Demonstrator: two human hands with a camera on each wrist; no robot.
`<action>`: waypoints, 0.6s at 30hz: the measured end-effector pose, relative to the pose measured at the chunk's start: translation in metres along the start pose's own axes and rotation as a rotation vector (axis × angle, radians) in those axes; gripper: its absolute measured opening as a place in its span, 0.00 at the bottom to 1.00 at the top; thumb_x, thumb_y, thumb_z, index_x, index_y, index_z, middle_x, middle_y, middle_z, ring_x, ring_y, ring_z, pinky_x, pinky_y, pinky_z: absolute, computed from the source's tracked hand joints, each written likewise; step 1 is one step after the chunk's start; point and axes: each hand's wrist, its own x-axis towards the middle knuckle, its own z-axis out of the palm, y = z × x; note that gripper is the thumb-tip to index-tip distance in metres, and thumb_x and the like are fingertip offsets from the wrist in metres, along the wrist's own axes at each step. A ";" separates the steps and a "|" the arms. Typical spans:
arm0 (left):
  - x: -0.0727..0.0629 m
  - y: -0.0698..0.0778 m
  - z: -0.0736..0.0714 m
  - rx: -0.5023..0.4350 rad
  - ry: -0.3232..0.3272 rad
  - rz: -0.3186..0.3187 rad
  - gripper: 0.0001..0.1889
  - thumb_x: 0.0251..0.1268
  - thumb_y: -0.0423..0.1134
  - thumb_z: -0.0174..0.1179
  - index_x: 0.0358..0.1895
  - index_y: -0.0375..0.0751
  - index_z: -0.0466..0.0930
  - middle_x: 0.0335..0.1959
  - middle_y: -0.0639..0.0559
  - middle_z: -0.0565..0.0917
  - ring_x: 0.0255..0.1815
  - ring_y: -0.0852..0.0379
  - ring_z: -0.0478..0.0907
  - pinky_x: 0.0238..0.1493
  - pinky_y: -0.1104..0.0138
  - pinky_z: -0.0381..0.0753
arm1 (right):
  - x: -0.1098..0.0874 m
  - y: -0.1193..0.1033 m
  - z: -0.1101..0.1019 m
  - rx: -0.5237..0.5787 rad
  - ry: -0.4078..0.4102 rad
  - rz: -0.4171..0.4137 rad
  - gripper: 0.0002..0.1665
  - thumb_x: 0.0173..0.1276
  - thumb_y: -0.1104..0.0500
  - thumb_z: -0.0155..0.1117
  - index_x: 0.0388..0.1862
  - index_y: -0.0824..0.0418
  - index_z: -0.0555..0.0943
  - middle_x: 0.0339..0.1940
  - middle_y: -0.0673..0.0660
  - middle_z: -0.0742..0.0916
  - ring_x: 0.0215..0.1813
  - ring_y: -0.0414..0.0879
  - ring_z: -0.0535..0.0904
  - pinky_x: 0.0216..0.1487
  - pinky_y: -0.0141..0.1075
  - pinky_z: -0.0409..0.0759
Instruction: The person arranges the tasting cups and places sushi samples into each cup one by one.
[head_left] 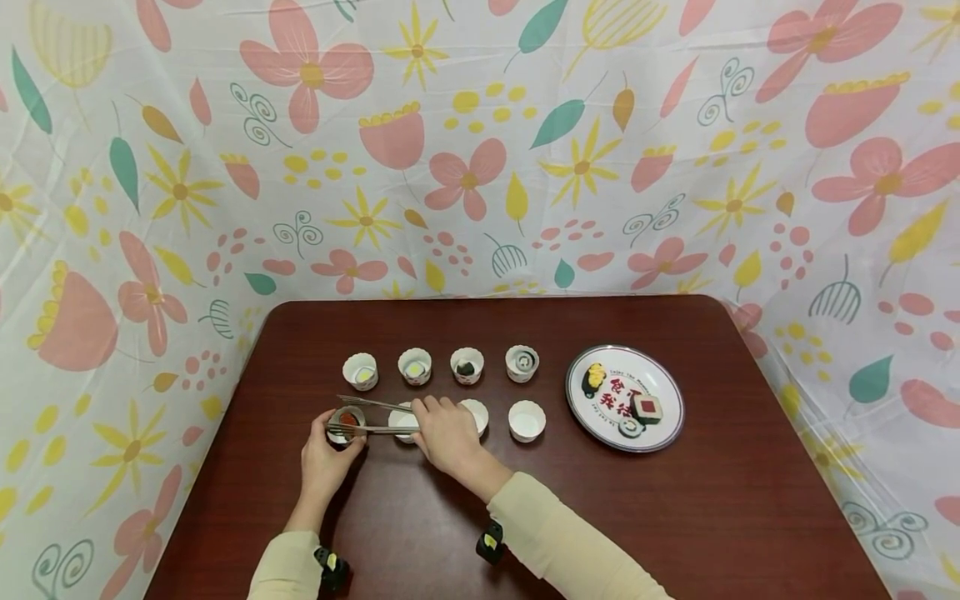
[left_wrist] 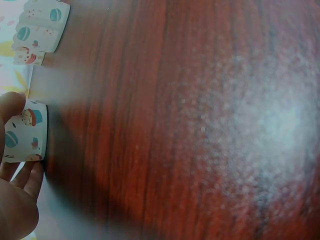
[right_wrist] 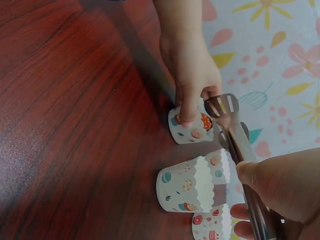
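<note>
My left hand (head_left: 324, 461) grips a patterned paper baking cup (left_wrist: 30, 130) at the left end of the front row, thumb on one side and fingers on the other. Inside it lies an orange-red topped piece (right_wrist: 206, 121), probably toy sushi. Metal tongs (head_left: 390, 430) are held in my right hand (head_left: 450, 437), which reaches over the front row. Their slotted ends (right_wrist: 222, 105) stand apart at the mouth of the held cup. Whether they touch the piece cannot be told.
More paper cups stand in two rows, including a back cup (head_left: 361, 360) and a front cup (head_left: 527, 422). On the right, a white plate (head_left: 656, 379) bears a yellow-topped sushi piece (head_left: 594, 379), a square piece (head_left: 647, 408) and a small round roll (head_left: 632, 427). Patterned cloth hangs behind the table.
</note>
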 end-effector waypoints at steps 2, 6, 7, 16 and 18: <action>0.000 0.000 0.000 0.002 0.002 0.006 0.35 0.43 0.39 0.72 0.59 0.41 0.67 0.49 0.38 0.78 0.52 0.39 0.74 0.48 0.47 0.70 | 0.000 0.001 0.000 0.009 0.007 0.003 0.20 0.59 0.42 0.62 0.42 0.53 0.71 0.36 0.49 0.79 0.37 0.45 0.77 0.32 0.35 0.74; 0.000 0.000 0.000 0.003 0.006 0.015 0.35 0.43 0.39 0.72 0.58 0.40 0.67 0.49 0.38 0.78 0.52 0.38 0.74 0.48 0.47 0.70 | -0.001 0.003 -0.002 0.030 0.011 0.003 0.20 0.59 0.43 0.62 0.42 0.53 0.72 0.36 0.49 0.79 0.37 0.45 0.77 0.33 0.36 0.74; 0.000 0.000 0.000 0.002 0.009 0.018 0.35 0.42 0.39 0.72 0.58 0.40 0.67 0.49 0.38 0.78 0.52 0.38 0.74 0.48 0.47 0.70 | -0.001 0.004 -0.002 0.031 0.014 0.001 0.20 0.59 0.43 0.62 0.42 0.53 0.72 0.36 0.49 0.79 0.37 0.45 0.77 0.33 0.35 0.74; 0.000 0.001 0.000 -0.001 0.009 0.015 0.35 0.42 0.39 0.72 0.58 0.40 0.68 0.51 0.37 0.78 0.53 0.38 0.74 0.49 0.47 0.70 | -0.010 0.018 -0.006 0.053 0.069 0.001 0.21 0.58 0.43 0.64 0.41 0.55 0.72 0.35 0.50 0.79 0.37 0.47 0.77 0.33 0.37 0.76; 0.000 0.000 0.000 -0.001 0.002 0.008 0.35 0.42 0.39 0.72 0.58 0.40 0.67 0.51 0.37 0.78 0.53 0.39 0.74 0.49 0.48 0.70 | -0.013 0.022 -0.008 0.064 0.078 0.005 0.22 0.57 0.43 0.64 0.43 0.55 0.73 0.35 0.50 0.80 0.38 0.47 0.78 0.34 0.37 0.76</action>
